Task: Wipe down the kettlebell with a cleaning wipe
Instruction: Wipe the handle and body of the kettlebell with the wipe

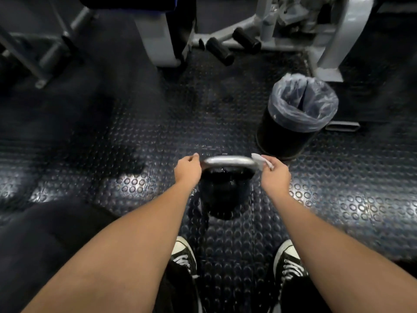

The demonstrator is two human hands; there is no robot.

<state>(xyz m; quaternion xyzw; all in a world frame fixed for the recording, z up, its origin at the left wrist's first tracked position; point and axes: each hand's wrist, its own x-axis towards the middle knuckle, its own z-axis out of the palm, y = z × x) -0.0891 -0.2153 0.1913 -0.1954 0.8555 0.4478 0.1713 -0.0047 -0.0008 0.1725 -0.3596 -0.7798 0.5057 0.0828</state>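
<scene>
Black kettlebell (225, 190) upright on studded rubber floor (225, 114), just in front of two black sneakers (184, 256), left hand (187, 169) clenched round handle's left end, right hand (275, 175) pinching white wipe (259, 161) against its right end, lined bin (297, 114) beyond.

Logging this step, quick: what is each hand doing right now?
Left hand: grips the left end of the kettlebell handle.
Right hand: pinches the wipe against the handle's right end.
</scene>
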